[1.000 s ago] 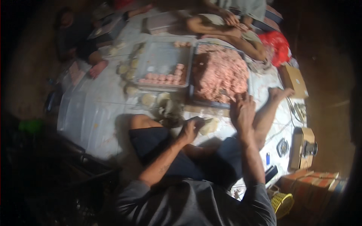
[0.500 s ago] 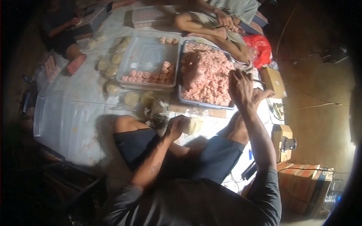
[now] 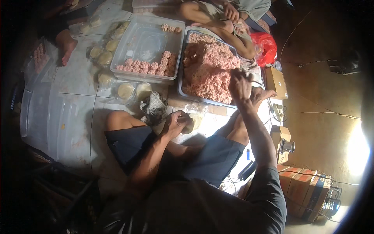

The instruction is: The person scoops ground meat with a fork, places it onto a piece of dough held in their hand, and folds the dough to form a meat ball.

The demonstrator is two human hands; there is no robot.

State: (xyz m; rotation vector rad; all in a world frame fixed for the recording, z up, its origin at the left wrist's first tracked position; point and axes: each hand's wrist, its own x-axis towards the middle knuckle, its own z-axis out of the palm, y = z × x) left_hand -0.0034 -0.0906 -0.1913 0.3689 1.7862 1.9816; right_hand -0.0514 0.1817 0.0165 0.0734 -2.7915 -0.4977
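Note:
My left hand (image 3: 176, 124) is closed, fingers curled, on a pale round dough wrapper (image 3: 189, 126) above my crossed legs. A stack of pale wrappers (image 3: 199, 119) lies just beyond it. My right hand (image 3: 241, 87) is closed at the right rim of a grey tub (image 3: 180, 84), gripping a thin tool (image 3: 256, 82); only a slim end of the tool shows. Pink minced meat (image 3: 210, 62) is heaped high in that tub. Left of it, a see-through plastic box (image 3: 146, 43) holds several meat-filled dumplings (image 3: 150, 68) along its near and right sides.
Bagged round wrapper stacks (image 3: 125, 91) lie left of the box. A crumpled checked cloth (image 3: 154, 107) is by my left knee. Two other people sit beyond, one by a red plastic bag (image 3: 265, 48). Cartons (image 3: 302, 183) and cables are at right; a see-through lid (image 3: 46, 117) is at left.
The view has shifted, so most things sit slightly further left and up. My left hand has turned, and the wrapper in it shows more plainly. My right hand stays at the tub's right rim.

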